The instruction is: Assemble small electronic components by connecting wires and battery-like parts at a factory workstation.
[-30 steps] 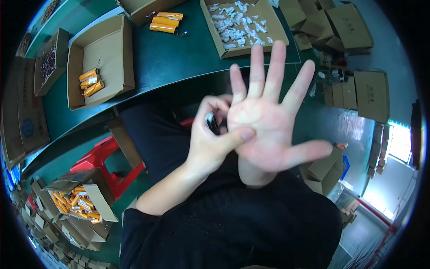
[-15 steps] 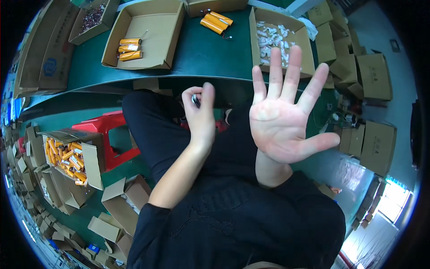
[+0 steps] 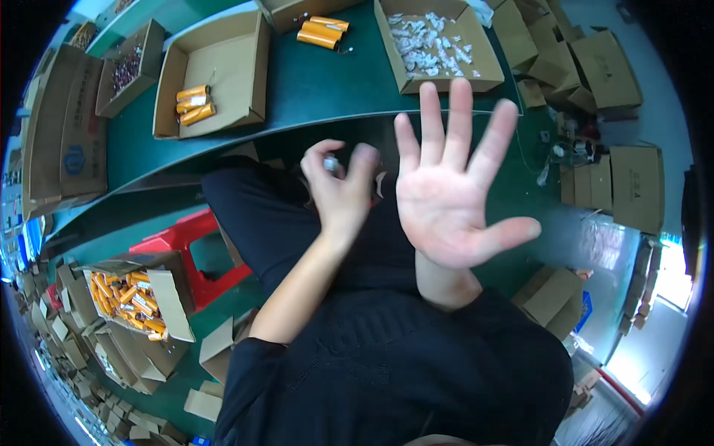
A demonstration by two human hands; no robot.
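My left hand [image 3: 336, 186] is curled above my lap, its thumb blurred and lifted off the fingers. A small silver and dark object [image 3: 330, 162], mostly covered and of a kind I cannot make out, sits in its bent fingers. My right hand [image 3: 448, 201] is raised with the palm toward me, fingers spread, nothing in it. Beyond it on the green table stands a shallow cardboard box [image 3: 487, 70] holding white scraps. A group of orange cylindrical battery packs [image 3: 321, 33] lies to the left of that box.
An open cardboard tray [image 3: 230, 82] with orange battery packs stands on the table, beside a box of small dark parts [image 3: 123, 70]. A red stool [image 3: 195, 245] is at my left, near a carton of orange packs [image 3: 175, 297]. More cartons [image 3: 636, 186] are stacked at the right.
The view has turned, so the table and boxes shift left. My left thumb has come away from the curled fingers, showing more of the small object. My right hand stays spread.
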